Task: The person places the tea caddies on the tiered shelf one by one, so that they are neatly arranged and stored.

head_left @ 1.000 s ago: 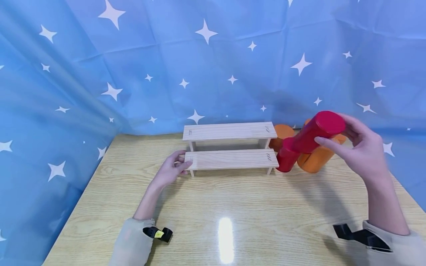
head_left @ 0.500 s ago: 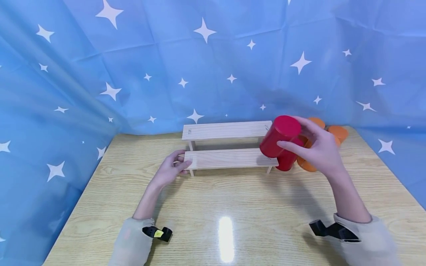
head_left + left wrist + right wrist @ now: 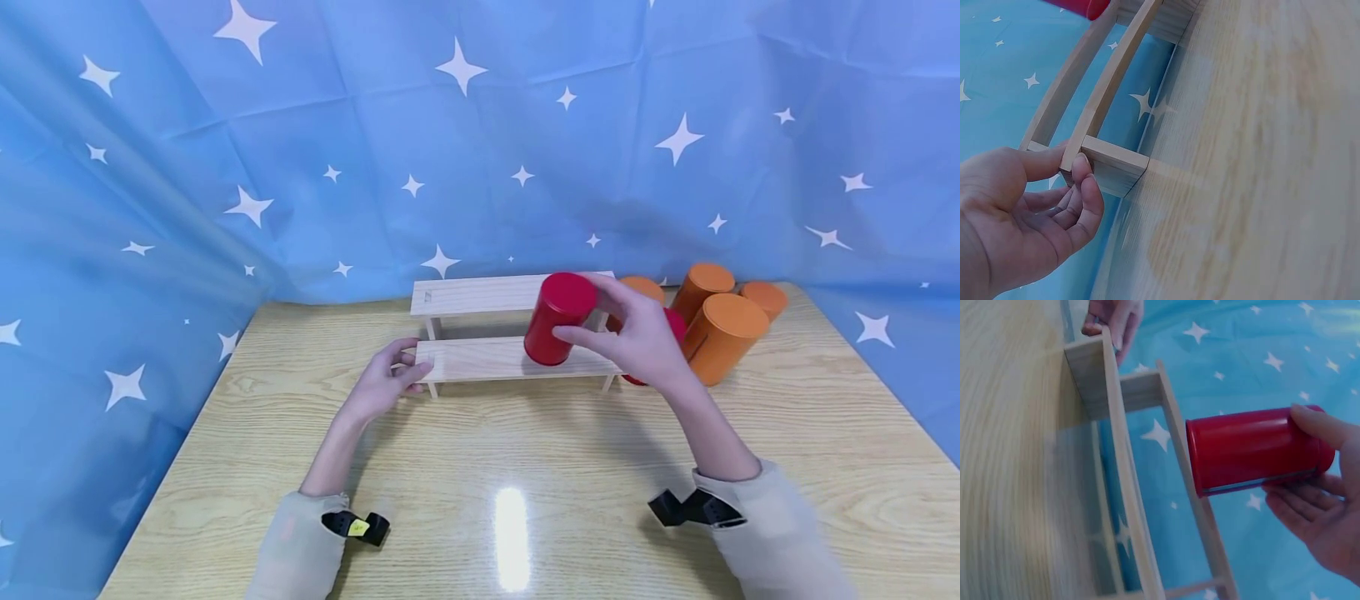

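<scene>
A two-step wooden shelf stands on the table by the backdrop. My left hand pinches the left end of its lower step, thumb over the board and fingers curled below, as the left wrist view also shows. In my right hand is a red cylindrical can, gripped near its top. In the head view it overlaps the right half of the lower step, tilted slightly; the right wrist view shows its bottom end clear of my fingers, near the shelf boards. Another red can is mostly hidden behind my right hand.
Several orange cans stand grouped at the back right, beside the shelf's right end. A blue star-patterned cloth hangs behind and along the left. The wooden tabletop stretches in front, with a bright light reflection.
My right hand has carried the red can leftward from above the orange cans to over the shelf, turning it more upright. My left hand keeps its hold on the shelf.
</scene>
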`<action>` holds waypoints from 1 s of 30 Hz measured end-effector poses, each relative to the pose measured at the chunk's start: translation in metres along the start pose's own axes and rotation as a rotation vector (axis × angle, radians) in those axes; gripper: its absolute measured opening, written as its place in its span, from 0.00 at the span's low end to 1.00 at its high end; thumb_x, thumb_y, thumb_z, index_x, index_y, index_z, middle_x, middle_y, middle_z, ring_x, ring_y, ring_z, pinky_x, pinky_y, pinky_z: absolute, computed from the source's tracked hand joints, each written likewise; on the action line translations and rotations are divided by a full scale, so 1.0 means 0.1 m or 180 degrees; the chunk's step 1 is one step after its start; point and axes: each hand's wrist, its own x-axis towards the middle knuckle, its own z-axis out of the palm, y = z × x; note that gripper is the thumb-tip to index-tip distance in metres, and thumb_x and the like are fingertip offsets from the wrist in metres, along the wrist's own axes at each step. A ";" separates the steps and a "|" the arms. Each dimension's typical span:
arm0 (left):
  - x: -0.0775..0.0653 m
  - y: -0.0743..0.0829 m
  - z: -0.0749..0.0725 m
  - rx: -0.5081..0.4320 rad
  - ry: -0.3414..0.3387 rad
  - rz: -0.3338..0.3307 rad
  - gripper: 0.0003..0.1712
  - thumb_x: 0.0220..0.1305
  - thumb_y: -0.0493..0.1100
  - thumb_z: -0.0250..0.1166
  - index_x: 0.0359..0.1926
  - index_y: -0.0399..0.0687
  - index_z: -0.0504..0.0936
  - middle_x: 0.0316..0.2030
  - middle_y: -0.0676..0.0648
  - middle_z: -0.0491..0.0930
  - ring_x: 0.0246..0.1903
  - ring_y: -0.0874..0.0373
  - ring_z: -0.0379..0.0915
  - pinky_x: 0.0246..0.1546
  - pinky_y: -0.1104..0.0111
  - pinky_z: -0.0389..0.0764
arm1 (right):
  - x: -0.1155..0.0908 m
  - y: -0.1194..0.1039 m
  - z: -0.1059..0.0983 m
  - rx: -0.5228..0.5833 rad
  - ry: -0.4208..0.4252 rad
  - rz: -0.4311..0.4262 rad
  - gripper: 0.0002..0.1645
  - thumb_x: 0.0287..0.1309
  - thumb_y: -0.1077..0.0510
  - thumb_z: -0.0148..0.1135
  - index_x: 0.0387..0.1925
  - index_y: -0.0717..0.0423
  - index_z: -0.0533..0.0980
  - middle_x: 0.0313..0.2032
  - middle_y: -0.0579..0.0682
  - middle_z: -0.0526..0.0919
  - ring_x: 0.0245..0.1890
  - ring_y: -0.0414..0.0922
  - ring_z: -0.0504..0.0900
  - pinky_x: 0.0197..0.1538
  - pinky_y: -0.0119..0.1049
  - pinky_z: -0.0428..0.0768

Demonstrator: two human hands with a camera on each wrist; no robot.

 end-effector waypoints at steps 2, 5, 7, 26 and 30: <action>0.00 0.00 0.00 -0.0006 0.0004 0.0000 0.35 0.73 0.36 0.62 0.73 0.29 0.58 0.47 0.36 0.69 0.37 0.55 0.77 0.46 0.60 0.86 | 0.04 0.00 0.09 -0.0008 -0.0035 0.0047 0.38 0.54 0.56 0.78 0.67 0.42 0.73 0.53 0.43 0.82 0.46 0.45 0.83 0.38 0.35 0.83; 0.00 -0.01 0.00 -0.0008 0.0005 0.0001 0.36 0.73 0.36 0.62 0.73 0.29 0.57 0.47 0.36 0.70 0.37 0.54 0.78 0.46 0.60 0.86 | 0.10 0.01 0.21 0.0067 -0.0085 0.0048 0.39 0.54 0.56 0.78 0.67 0.44 0.73 0.56 0.44 0.81 0.50 0.44 0.83 0.49 0.46 0.86; 0.01 -0.01 0.00 -0.0011 0.0007 -0.0002 0.36 0.73 0.36 0.62 0.73 0.29 0.58 0.47 0.36 0.70 0.37 0.54 0.78 0.46 0.60 0.86 | 0.13 0.01 0.29 0.0137 -0.0130 0.0012 0.40 0.54 0.57 0.78 0.67 0.46 0.73 0.57 0.45 0.80 0.51 0.44 0.82 0.52 0.53 0.84; 0.04 -0.02 0.01 -0.0060 0.0048 -0.0031 0.35 0.71 0.35 0.64 0.73 0.31 0.60 0.46 0.36 0.72 0.35 0.54 0.78 0.43 0.63 0.87 | 0.39 -0.04 1.00 0.0240 -0.0353 0.0048 0.37 0.53 0.53 0.78 0.64 0.51 0.75 0.52 0.46 0.83 0.46 0.46 0.84 0.51 0.55 0.83; 0.04 -0.04 0.00 -0.0105 0.0034 -0.0037 0.35 0.71 0.34 0.63 0.73 0.30 0.59 0.46 0.36 0.71 0.35 0.54 0.78 0.42 0.64 0.87 | 0.43 -0.05 1.11 0.0213 -0.0383 0.0144 0.36 0.53 0.53 0.78 0.64 0.51 0.75 0.52 0.47 0.83 0.46 0.46 0.84 0.54 0.56 0.82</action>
